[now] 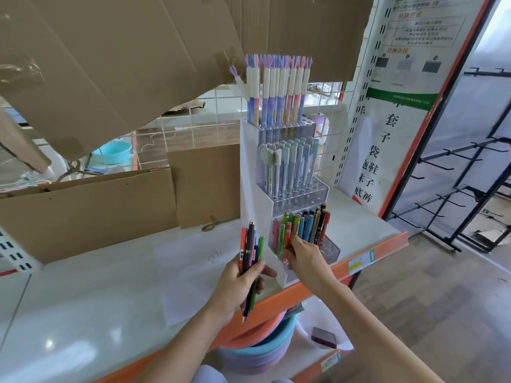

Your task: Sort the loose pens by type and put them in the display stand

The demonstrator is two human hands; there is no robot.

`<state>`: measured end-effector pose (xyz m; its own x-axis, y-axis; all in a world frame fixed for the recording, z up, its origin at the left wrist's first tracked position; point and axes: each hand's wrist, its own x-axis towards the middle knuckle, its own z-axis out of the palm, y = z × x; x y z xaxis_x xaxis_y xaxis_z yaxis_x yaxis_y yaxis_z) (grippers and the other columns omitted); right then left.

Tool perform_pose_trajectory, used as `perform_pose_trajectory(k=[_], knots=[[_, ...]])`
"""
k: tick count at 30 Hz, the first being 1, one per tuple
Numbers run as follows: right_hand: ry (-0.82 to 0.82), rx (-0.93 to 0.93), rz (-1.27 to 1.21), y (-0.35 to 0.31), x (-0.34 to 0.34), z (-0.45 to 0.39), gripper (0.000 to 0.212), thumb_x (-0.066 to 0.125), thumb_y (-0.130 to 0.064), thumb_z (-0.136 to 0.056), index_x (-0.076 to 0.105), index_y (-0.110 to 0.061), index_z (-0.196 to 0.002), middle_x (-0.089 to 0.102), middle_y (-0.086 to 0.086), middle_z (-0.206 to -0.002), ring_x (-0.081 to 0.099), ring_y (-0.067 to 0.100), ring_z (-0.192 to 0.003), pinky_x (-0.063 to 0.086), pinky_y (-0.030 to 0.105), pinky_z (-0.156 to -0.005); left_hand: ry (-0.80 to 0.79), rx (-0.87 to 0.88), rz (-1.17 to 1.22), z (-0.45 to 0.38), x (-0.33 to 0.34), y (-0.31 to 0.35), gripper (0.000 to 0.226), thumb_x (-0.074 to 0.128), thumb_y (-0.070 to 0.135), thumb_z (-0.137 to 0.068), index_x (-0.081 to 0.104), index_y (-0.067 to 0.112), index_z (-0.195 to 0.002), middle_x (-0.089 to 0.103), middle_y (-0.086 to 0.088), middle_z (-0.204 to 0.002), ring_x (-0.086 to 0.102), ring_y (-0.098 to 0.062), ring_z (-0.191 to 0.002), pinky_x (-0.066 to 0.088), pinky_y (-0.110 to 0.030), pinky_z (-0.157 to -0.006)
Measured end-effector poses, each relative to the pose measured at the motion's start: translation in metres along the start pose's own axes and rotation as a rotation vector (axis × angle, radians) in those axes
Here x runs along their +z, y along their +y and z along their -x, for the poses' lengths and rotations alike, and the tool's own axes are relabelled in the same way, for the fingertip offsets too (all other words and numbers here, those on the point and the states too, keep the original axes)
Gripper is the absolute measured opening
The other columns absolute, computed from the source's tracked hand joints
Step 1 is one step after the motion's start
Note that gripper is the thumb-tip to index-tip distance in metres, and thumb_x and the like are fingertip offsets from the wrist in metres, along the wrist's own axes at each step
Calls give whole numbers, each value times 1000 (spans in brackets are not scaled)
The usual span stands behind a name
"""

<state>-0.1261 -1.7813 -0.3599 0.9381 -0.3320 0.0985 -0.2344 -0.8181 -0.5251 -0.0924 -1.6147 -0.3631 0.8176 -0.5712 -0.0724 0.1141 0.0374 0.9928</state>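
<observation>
A white three-tier display stand (250, 172) stands on the shelf near its front edge. Its top tier holds pastel pens with forked caps (279, 87), its middle tier pale blue and green capped pens (290, 164), its bottom tier mixed bright pens (302, 226). My left hand (237, 286) grips a bundle of loose pens (251, 247), orange, black, blue and green, upright just left of the stand. My right hand (304, 258) reaches into the bottom tier, fingers pinched on an orange-red pen (288, 233) standing there.
Cardboard sheets (91, 205) lean behind and hang overhead. The white shelf top (83, 294) has an orange front edge (381, 251). Stacked plastic basins (260, 352) sit on the lower shelf. A black hook rack (464, 194) stands at right.
</observation>
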Motion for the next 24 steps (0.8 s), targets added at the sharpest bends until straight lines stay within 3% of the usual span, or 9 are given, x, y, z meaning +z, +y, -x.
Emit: perform_pose_trajectory(k=[4,6,8,10,12,17,20,22,24], knots=[[70,76,-174,3,-6,14,12,53,-21,-96,51,-10,-97,65,4,-86,63,22,-76,52,33,-72,-8,-19,51,-2,-2,-2,16,60,14,-90,57,0,-95,67,-6,-71,59,-15,-59,50,-25,-58],[86,61,-241,-2,-11,24,16,54,-25,-95,60,-11,-91,64,3,-79,58,15,-68,48,24,-64,-21,-26,62,-3,0,-1,13,61,13,-89,59,0,-89,64,-7,-67,58,-16,-57,49,-25,-57],[-12,40,-325,-11,-13,34,25,52,-30,-95,64,-13,-81,57,0,-66,47,7,-56,35,18,-53,-60,-17,48,-4,6,-1,11,61,10,-89,60,0,-84,64,-7,-65,57,-17,-55,48,-25,-56],[-91,46,-428,-15,-13,39,29,55,-31,-94,63,-14,-72,52,-1,-59,42,6,-52,31,20,-53,-120,9,-20,-4,13,-1,13,59,8,-90,63,0,-81,65,-5,-64,57,-15,-54,47,-23,-55],[-63,49,-471,-14,-14,38,28,59,-27,-91,63,-13,-66,57,7,-60,45,10,-55,34,25,-57,-155,29,-60,-2,17,-1,16,56,6,-92,64,-2,-82,65,-2,-63,56,-13,-53,46,-21,-56],[79,36,-386,-16,-31,30,26,51,-19,-96,54,-11,-71,57,1,-63,47,3,-45,39,15,-47,-101,-26,70,-5,20,-2,21,53,13,-95,62,-5,-91,69,-13,-73,65,-20,-62,53,-27,-61],[262,46,-443,-9,-48,19,24,43,-14,-99,41,-11,-75,58,8,-64,51,9,-46,46,30,-49,25,-114,86,-11,13,-1,23,52,17,-96,58,0,-83,68,-11,-66,66,-24,-57,56,-34,-58],[265,12,-292,-4,-55,13,21,43,-14,-99,35,-8,-80,54,10,-63,48,21,-52,41,37,-53,72,-137,18,-11,6,-1,25,53,23,-95,54,3,-79,56,-2,-54,52,-15,-43,47,-26,-46],[205,-2,-158,-3,-55,8,21,41,-15,-100,33,-7,-83,45,2,-62,40,15,-52,32,27,-49,70,-161,36,-9,2,0,25,53,25,-95,48,7,-79,40,1,-51,34,-10,-39,32,-22,-40]])
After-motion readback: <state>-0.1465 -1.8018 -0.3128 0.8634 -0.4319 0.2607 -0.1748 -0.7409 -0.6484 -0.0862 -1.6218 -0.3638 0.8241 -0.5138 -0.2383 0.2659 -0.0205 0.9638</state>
